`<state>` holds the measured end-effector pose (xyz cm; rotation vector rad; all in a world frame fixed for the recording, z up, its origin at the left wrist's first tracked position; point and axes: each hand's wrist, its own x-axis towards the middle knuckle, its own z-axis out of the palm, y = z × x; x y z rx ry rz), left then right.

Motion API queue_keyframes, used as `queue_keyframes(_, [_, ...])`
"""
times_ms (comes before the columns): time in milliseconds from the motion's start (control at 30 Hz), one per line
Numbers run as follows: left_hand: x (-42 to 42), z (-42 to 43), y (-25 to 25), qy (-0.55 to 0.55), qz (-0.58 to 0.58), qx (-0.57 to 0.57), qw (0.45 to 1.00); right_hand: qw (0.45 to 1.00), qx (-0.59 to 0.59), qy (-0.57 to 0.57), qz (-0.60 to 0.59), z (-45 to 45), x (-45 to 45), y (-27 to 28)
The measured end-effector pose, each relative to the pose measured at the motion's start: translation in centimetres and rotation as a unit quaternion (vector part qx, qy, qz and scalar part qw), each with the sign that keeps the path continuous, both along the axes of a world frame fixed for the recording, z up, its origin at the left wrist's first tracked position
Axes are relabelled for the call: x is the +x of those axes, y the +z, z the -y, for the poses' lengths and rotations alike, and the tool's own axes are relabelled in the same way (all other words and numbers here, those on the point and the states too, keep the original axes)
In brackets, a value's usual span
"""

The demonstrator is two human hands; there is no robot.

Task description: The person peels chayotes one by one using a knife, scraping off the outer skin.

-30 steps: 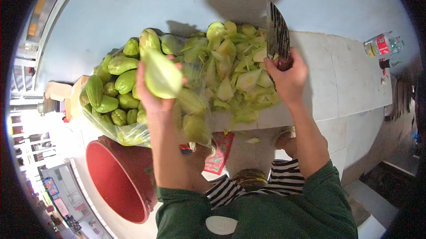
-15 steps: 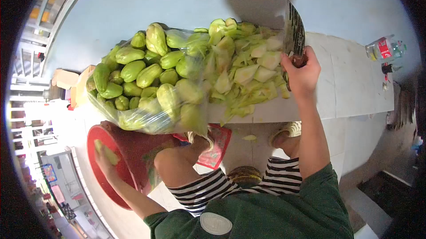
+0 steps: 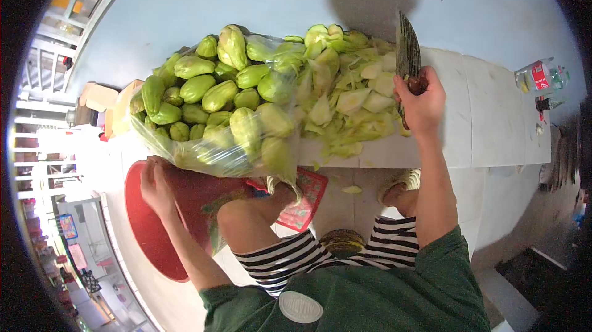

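My right hand (image 3: 423,102) is wrapped round the handle of a broad, dark-bladed knife (image 3: 407,45), its blade pointing up toward the wall. Over the rim of the red bucket (image 3: 145,221) at the lower left is my left hand (image 3: 157,189), empty, with its fingers apart and slightly blurred. Green chayotes (image 3: 218,96) fill a clear plastic bag (image 3: 197,162) on the ledge. Just right of them lies a pile of pale green peelings (image 3: 351,102), close to the knife. The bucket's inside is mostly hidden from view.
A plastic bottle with a red label (image 3: 541,77) lies at the far right of the tiled ledge (image 3: 493,110), near a small dark bottle (image 3: 547,103). Cardboard (image 3: 117,107) stands left of the bag. Below the ledge are a red patterned packet (image 3: 305,199) and my knees.
My left hand carried a peeled chayote from in front of the bag down to the bucket and let it go, then rose toward the rim. My right hand has kept the knife, shifting slightly right.
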<state>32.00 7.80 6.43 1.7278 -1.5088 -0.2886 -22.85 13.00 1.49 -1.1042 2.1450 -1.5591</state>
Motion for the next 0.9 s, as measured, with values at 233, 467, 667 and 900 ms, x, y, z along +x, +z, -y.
queue_keyframes(233, [-11.1, 12.8, -3.8, -0.169, 0.229, 0.08, 0.955, 0.993, 0.063, 0.023, -0.101, 0.3, 0.6, 0.7])
queue_keyframes(467, [-14.3, 16.3, -8.7, -0.172, 0.383, 0.201, 0.885, 0.989, 0.036, 0.066, -0.125, 1.0, 1.6, 0.7])
queue_keyframes(667, [-13.3, 18.7, -10.2, -0.202, 0.305, 0.172, 0.915, 0.979, 0.075, 0.132, -0.135, 1.4, 2.8, 0.5])
queue_keyframes(900, [-25.2, 10.4, -3.5, -0.309, -0.065, 0.103, 0.943, 0.942, 0.034, 0.243, -0.23, 0.4, 5.8, 0.8])
